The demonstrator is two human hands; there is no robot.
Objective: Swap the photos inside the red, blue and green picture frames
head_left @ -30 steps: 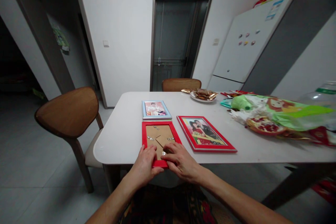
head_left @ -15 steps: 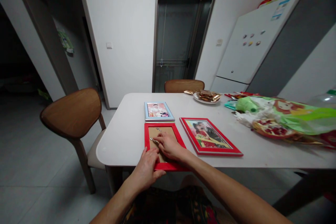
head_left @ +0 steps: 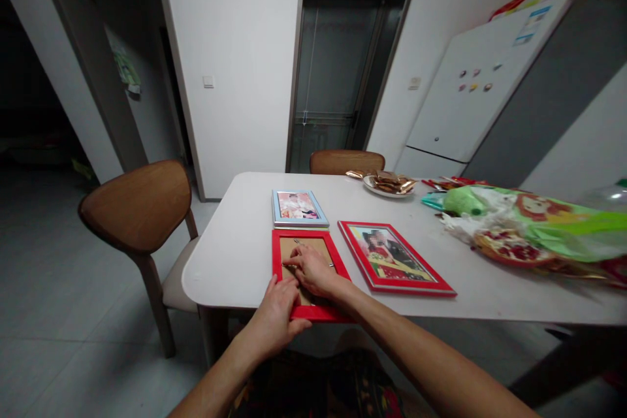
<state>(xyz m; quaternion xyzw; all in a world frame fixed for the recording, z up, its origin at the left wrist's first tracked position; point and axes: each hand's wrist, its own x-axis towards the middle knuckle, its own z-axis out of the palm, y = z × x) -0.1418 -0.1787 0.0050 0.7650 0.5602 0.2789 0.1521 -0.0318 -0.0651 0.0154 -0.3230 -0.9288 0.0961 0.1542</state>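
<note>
A red picture frame [head_left: 278, 249] lies face down near the table's front edge, its brown backing board [head_left: 321, 248] showing. My left hand [head_left: 277, 310] grips its near left corner, the thumb along the front edge and the fingers over the left side. On the board, my right hand [head_left: 313, 269] has its fingertips pressed together at a small metal clip [head_left: 285, 265] by the left inner edge, partly covering it. Another metal clip [head_left: 332, 265] shows at the right inner edge. The rest of the board is partly hidden under my hands.
Behind it lies a light-blue picture frame [head_left: 300, 221]; to the right, another red picture frame [head_left: 416, 289], face up. Farther off are a plate [head_left: 386, 194] of wrapped snacks, an opened pomegranate [head_left: 512, 249] and a green plastic bag [head_left: 573, 228]. A wooden chair [head_left: 140, 206] stands left.
My right fingers have shifted slightly at the left clip, covering more of it. The clip at the right inner edge has come into sight. My left hand keeps its grip on the frame.
</note>
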